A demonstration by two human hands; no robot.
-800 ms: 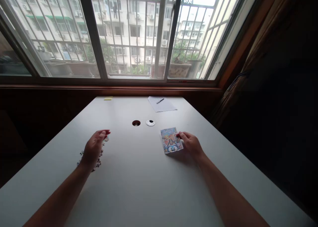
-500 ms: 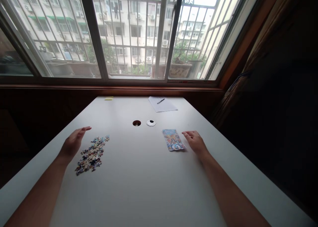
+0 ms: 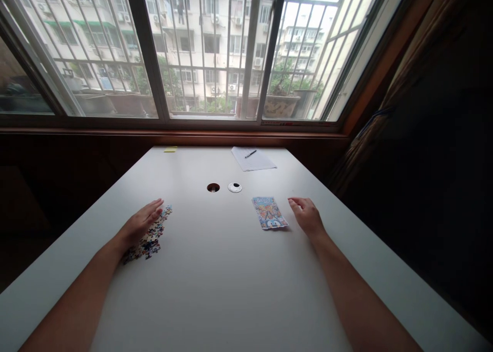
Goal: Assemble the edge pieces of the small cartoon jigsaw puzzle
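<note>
At the left of the smooth white rectangular tabletop [image 3: 211, 290], the person's bare left hand [image 3: 140, 223] is lying along and partly over a low heap of small multicoloured jigsaw pieces [image 3: 154, 240]; its fingers are pointing to the far right, fairly straight and close together, and I cannot tell whether they are pressing on any piece. This flattened pose is perhaps serving to keep the loose pieces bunched. At the far left edge, a small yellow paper slip [image 3: 170, 149] is lying. Farther right, 1 round dark hole [image 3: 213, 188] is opening in the tabletop, and just beside it 1 round white cover with a dark notch [image 3: 234, 187] is resting, seemingly its lid, set aside. Toward the far right, thin white paper sheets [image 3: 259, 162] are lying askew beneath 1 slim dark pen [image 3: 250, 153], which is possibly weighting them. Nearer, a small rectangular colourful picture sheet [image 3: 269, 212] is lying face up, its near edge curling slightly, its top pointing away, probably so that the print is reading upright for the person. Right of it, apart, the bare right hand [image 3: 307, 216] is holding its fingers narrow and curled, nothing visibly gripped.
</note>
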